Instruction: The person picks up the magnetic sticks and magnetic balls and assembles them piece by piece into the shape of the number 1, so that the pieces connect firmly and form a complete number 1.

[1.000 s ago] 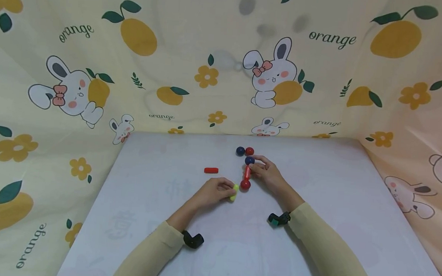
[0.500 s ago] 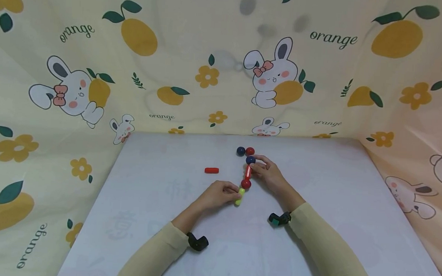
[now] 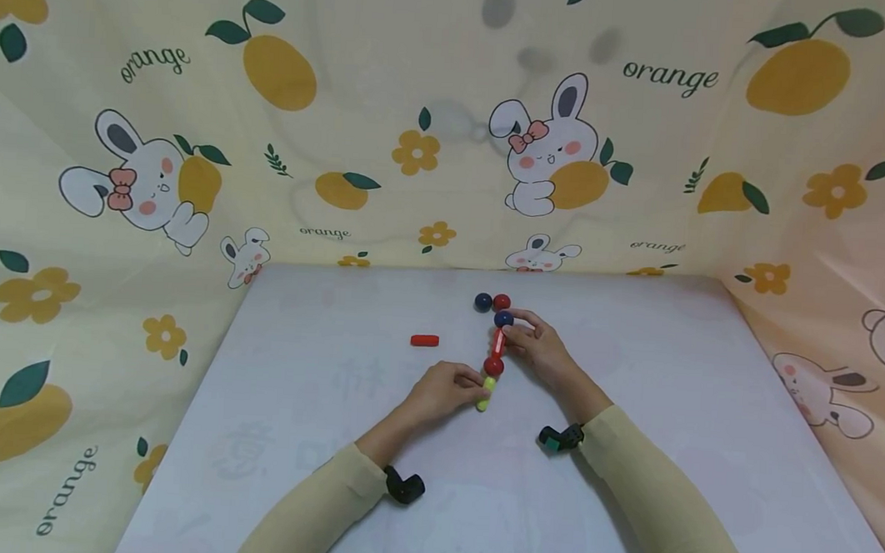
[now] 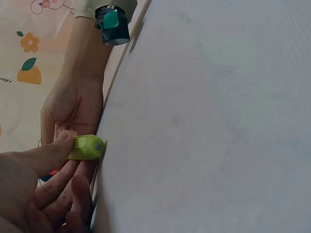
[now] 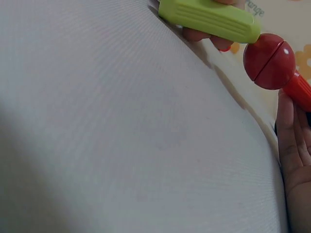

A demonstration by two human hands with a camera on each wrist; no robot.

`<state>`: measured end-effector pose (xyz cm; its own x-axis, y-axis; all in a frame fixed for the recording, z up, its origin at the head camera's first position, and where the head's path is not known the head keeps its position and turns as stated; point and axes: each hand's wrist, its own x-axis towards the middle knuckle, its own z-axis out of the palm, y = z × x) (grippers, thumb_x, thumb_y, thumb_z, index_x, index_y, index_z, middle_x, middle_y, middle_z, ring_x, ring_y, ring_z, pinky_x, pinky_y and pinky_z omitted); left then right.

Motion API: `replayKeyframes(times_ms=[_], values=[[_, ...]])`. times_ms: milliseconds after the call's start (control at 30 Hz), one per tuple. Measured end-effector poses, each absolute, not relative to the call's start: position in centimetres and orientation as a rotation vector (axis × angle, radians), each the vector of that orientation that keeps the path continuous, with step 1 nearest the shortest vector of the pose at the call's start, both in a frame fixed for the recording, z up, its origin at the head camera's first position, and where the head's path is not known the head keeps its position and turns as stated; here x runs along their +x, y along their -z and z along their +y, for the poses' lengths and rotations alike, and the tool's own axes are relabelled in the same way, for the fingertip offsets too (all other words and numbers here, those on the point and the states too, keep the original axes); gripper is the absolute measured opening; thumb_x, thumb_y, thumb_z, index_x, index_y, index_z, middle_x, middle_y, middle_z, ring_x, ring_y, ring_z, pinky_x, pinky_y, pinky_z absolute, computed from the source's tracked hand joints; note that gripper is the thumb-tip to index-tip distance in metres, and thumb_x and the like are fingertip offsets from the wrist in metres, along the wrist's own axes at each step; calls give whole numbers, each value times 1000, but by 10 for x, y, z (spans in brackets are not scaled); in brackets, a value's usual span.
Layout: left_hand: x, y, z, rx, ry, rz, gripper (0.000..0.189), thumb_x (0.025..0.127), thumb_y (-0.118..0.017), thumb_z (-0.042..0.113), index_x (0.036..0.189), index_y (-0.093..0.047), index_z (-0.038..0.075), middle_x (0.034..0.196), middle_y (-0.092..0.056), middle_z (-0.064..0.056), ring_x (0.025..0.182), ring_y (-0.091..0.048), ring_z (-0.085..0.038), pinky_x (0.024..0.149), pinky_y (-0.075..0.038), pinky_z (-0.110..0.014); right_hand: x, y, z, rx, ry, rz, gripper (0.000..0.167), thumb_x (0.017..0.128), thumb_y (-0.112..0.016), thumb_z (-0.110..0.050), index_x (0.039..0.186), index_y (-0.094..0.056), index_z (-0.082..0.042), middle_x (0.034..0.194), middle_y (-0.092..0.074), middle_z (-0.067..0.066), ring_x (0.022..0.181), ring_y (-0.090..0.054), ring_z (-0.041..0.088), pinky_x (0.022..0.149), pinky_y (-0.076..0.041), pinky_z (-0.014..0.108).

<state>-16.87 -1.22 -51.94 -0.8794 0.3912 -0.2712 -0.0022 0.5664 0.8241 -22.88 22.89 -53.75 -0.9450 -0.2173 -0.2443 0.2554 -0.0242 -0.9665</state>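
My left hand (image 3: pixel 442 390) pinches a yellow-green magnetic rod (image 3: pixel 485 394) between thumb and fingers; a grey dot shows on its end in the left wrist view. In the right wrist view the rod's (image 5: pixel 214 20) other end meets a red ball (image 5: pixel 269 61), apparently touching. That ball sits on the near end of a red magnetic rod (image 3: pixel 498 344), whose far end carries a dark blue ball (image 3: pixel 504 319). My right hand (image 3: pixel 542 350) holds the red rod near the blue ball, thumb and fingertips at their joint. Its exact finger contact is partly hidden.
Behind the joined pieces, a second blue ball (image 3: pixel 483 302) and a second red ball (image 3: pixel 502 302) lie side by side. Another red rod (image 3: pixel 425 341) lies to the left on the white table (image 3: pixel 314 437). A patterned cloth (image 3: pixel 435 126) rises along the table's back and sides.
My left hand has moved right with the yellow-green rod, bringing it up to the near red ball. The right hand and its pieces have hardly moved.
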Motion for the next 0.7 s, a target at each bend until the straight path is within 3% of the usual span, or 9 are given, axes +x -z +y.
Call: replayKeyframes(times_ms=[333, 700], values=[[-169, 516, -10, 263, -1219, 2402, 32, 96, -83, 37, 116, -81, 13, 97, -82, 5, 98, -73, -12, 94, -56, -42, -232, 543, 230, 53, 2047, 1916, 56, 106, -71, -30, 155, -50, -12, 137, -71, 20, 107, -75, 17, 97, -57, 24], [-170, 517, -8, 273, -1195, 2409, 33, 96, -83, 40, 115, -82, 13, 96, -82, 6, 98, -72, -12, 89, -54, -39, -231, 543, 231, 59, 2032, 1933, 57, 107, -70, -32, 157, -49, -13, 135, -73, 14, 109, -72, 15, 97, -56, 22]])
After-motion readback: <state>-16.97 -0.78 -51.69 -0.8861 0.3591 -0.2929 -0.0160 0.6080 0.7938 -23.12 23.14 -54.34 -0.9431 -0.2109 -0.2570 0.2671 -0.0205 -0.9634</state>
